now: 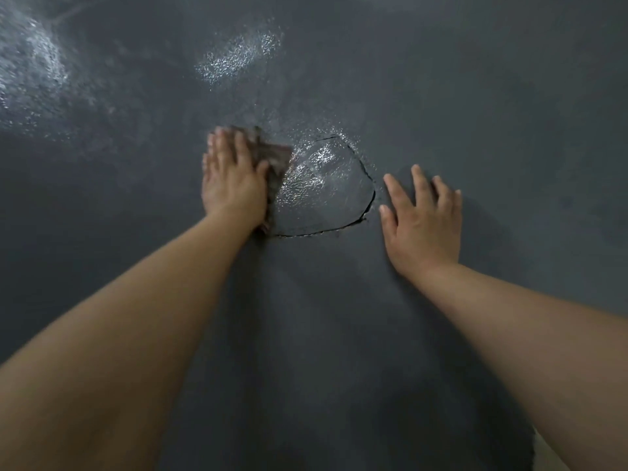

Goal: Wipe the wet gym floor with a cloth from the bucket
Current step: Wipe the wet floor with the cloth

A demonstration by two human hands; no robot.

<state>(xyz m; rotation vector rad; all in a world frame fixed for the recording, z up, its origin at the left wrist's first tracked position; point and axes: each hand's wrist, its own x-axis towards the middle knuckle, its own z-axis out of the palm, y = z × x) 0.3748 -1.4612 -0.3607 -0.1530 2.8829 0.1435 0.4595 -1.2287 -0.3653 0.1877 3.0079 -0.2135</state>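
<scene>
1. Head view taking in one dark grey gym floor [475,96], filling the whole picture, textured and glistening with three wet patches: a wide one at upper left [30,66], a smaller oval one at upper middle [238,57], and a third in the centre.
2. Showing one curved crack [368,195] in the floor surface, outlining a rounded flap [323,195] between the two hands, with the central wet sheen lying over that flap.
3. Reaching forward from the bottom corners: two bare forearms, one on each side.
4. Lying on the floor just left of the flap: one cloth [277,161], brownish, damp-looking and crumpled, mostly covered by the hand, its right edge touching the shiny patch.
5. Pressing down on the cloth: left hand [231,178], palm flat, fingers [221,144] straight and close together, pointing away from the camera, slightly blurred, thumb lying along the cloth's right side.
6. Resting flat on bare floor just right of the crack: right hand [424,222], fingers [419,185] spread wide and straight, holding nothing, well apart from the cloth.
</scene>
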